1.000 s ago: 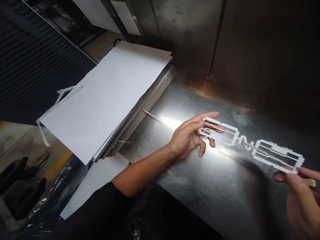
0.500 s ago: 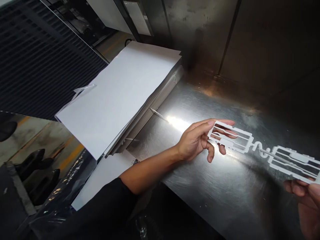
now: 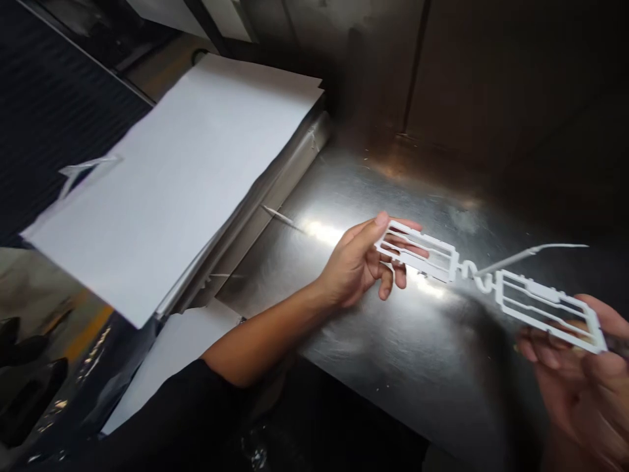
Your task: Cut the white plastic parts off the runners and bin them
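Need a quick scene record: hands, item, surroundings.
left hand: holds one end of white openwork plastic part
right hand: holds its other end
part shape: two rectangular frames joined by a squiggly link, thin strand sticking out
surface: shiny stainless steel table
nearby: stack of white paper sheets, left of the left hand

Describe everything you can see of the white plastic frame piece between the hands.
The white plastic frame piece is a flat, matte openwork part: two rectangular open frames with thin inner bars, joined by a wavy link, from which a thin strand curves off to the right. It is held above a steel counter. The left hand grasps one frame and the right hand the other, with fingers showing through the openings.
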`<state>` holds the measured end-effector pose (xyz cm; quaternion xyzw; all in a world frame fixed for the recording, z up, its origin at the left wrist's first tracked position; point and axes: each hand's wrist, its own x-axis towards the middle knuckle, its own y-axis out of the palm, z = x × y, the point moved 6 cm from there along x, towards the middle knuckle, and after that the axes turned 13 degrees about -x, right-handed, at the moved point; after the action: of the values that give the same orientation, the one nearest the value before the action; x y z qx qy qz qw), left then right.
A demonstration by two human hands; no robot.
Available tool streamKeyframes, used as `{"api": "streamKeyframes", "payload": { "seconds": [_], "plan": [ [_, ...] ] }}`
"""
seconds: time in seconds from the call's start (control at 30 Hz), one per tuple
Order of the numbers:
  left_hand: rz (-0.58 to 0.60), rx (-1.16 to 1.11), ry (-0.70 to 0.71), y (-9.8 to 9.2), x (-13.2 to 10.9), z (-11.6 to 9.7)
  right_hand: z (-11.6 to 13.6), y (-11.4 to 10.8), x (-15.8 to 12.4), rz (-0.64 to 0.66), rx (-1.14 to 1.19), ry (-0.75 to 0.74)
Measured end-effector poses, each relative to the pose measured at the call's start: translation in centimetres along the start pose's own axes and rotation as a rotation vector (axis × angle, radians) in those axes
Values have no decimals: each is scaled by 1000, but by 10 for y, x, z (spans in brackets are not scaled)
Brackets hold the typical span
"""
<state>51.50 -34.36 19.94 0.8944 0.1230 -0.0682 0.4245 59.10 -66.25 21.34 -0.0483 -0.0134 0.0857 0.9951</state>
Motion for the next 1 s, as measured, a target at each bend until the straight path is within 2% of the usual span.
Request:
{"api": "streamKeyframes", "payload": {
  "seconds": [0.13, 0.33, 0.5, 0.8, 1.0],
  "plan": [
    [-85, -7, 2, 4, 0, -4, 13, 14, -4, 63, 31, -54],
    [-171, -24, -35, 9, 1, -5, 10, 13, -4, 96, 36, -40],
    [-203, -23, -24, 4, 2, -3, 11, 13, -5, 104, 42, -90],
    [-270, 20, 21, 4, 4, -6, 14, 14, -13, 57, -25, -78],
    [-238, -34, -14, 3, 5, -5, 20, 21, -12, 129, 4, -178]
  ]
}}
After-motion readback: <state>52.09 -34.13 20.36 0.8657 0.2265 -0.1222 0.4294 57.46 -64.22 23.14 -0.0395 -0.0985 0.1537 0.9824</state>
